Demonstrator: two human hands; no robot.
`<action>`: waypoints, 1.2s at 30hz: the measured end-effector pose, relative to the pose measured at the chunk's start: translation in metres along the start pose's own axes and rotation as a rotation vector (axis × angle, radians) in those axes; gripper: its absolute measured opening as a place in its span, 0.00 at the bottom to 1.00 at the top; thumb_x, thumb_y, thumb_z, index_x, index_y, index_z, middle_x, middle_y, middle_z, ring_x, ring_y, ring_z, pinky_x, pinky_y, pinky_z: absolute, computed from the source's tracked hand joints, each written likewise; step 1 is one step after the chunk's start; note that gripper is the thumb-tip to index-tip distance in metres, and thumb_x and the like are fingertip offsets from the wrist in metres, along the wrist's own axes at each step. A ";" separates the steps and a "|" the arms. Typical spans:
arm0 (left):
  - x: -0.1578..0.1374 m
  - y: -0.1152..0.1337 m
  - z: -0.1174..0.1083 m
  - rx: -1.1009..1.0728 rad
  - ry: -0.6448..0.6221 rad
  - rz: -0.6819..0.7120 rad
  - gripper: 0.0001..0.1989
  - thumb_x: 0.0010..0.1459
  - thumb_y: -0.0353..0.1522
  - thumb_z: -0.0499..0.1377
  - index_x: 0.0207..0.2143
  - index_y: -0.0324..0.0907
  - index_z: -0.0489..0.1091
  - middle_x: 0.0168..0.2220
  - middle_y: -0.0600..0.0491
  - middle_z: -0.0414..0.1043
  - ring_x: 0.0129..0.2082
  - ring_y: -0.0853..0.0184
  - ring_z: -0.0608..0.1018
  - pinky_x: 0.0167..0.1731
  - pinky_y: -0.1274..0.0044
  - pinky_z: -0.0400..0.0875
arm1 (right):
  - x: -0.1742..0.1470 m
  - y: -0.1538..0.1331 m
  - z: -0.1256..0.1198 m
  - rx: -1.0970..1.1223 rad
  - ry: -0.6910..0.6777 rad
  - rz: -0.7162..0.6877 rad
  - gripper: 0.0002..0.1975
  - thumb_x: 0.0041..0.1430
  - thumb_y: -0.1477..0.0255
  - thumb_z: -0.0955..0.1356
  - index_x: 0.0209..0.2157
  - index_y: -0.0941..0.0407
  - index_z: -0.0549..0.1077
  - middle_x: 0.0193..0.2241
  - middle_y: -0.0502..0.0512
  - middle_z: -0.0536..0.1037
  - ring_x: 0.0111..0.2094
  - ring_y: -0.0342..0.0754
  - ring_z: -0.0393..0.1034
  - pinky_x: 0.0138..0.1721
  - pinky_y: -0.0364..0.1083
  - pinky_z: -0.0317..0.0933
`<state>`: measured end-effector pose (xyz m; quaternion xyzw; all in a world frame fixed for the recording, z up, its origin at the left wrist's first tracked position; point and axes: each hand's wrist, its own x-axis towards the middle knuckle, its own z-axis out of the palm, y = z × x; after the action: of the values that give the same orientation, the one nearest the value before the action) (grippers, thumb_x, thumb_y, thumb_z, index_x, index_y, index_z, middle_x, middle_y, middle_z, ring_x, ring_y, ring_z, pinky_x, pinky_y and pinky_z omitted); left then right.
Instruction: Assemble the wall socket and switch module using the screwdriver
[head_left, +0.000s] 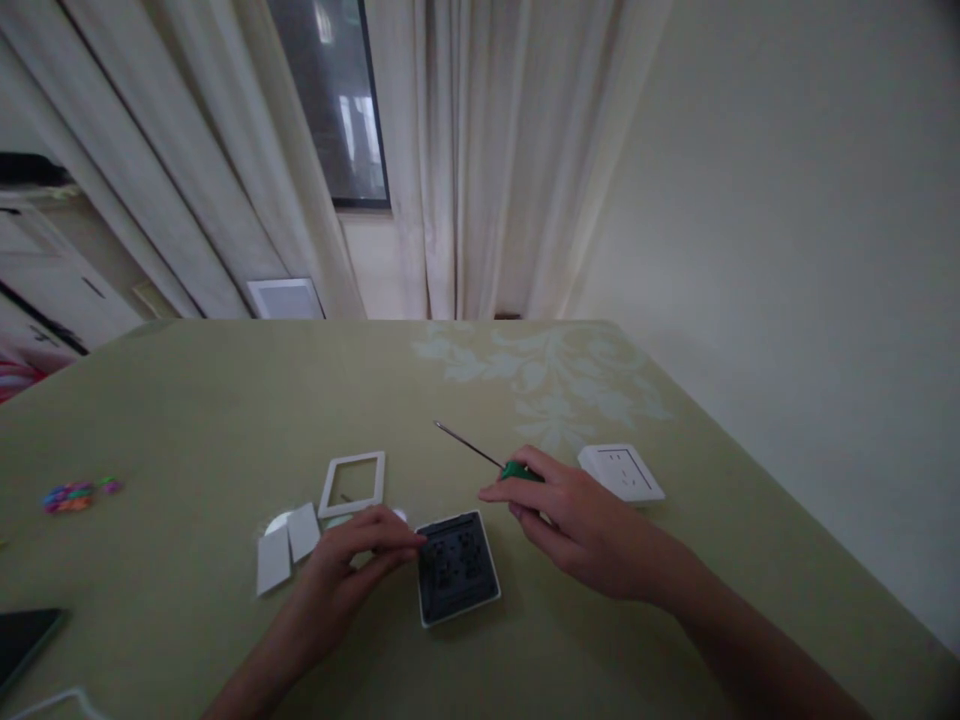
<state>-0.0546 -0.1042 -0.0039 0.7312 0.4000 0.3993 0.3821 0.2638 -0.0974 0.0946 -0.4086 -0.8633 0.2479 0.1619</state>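
The green-handled screwdriver [519, 471] is held in the curled fingers of the right hand [570, 510], its tip raised clear of the worktop [225, 400]. The dark-faced square unit [459, 568] lies between both hands; its upper left corner is touched by the bunched left hand [375, 540]; whether it is gripped cannot be told. Sliding under pressure is judged possible, caused by one-sided steadying; the left hand could then be struck.

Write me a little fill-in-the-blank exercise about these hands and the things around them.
The right hand holds a screwdriver with a ____ handle.
The left hand is at the dark unit, whose rim is ____.
____ rectangular white plates lie left of the hollow frame.

Missing words: green; white; two.
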 end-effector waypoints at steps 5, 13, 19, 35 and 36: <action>0.001 0.003 0.003 0.008 -0.028 0.039 0.09 0.73 0.35 0.64 0.44 0.54 0.86 0.38 0.53 0.84 0.37 0.65 0.85 0.37 0.77 0.79 | 0.003 0.001 0.007 0.023 -0.028 -0.006 0.21 0.74 0.78 0.64 0.62 0.49 0.78 0.51 0.60 0.74 0.46 0.53 0.75 0.49 0.53 0.70; -0.006 -0.004 0.011 0.101 -0.055 0.092 0.08 0.71 0.29 0.64 0.44 0.51 0.83 0.38 0.56 0.85 0.37 0.66 0.85 0.38 0.78 0.77 | 0.005 0.006 0.012 0.040 -0.067 -0.003 0.22 0.75 0.78 0.63 0.63 0.48 0.77 0.52 0.60 0.73 0.47 0.53 0.76 0.49 0.53 0.69; -0.010 -0.002 0.013 0.257 -0.066 0.207 0.10 0.75 0.27 0.59 0.45 0.49 0.80 0.40 0.54 0.83 0.39 0.65 0.83 0.39 0.75 0.77 | 0.006 0.004 0.010 0.044 -0.073 0.011 0.22 0.74 0.77 0.64 0.62 0.48 0.78 0.51 0.60 0.74 0.46 0.53 0.76 0.49 0.52 0.69; -0.014 0.019 0.024 0.635 -0.215 0.208 0.13 0.70 0.20 0.57 0.44 0.47 0.76 0.39 0.53 0.80 0.36 0.59 0.81 0.36 0.70 0.74 | 0.008 0.002 0.013 0.076 -0.081 0.010 0.21 0.75 0.76 0.64 0.62 0.48 0.78 0.51 0.59 0.73 0.45 0.52 0.76 0.49 0.51 0.70; -0.015 0.018 0.026 0.632 -0.208 0.178 0.12 0.70 0.21 0.58 0.44 0.47 0.76 0.38 0.53 0.79 0.35 0.59 0.81 0.35 0.70 0.74 | 0.008 0.002 0.013 0.077 -0.079 0.009 0.21 0.75 0.76 0.65 0.62 0.48 0.78 0.50 0.59 0.74 0.45 0.52 0.76 0.49 0.51 0.70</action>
<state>-0.0319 -0.1305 -0.0017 0.8822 0.3974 0.2110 0.1392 0.2538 -0.0933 0.0834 -0.3956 -0.8571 0.2976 0.1423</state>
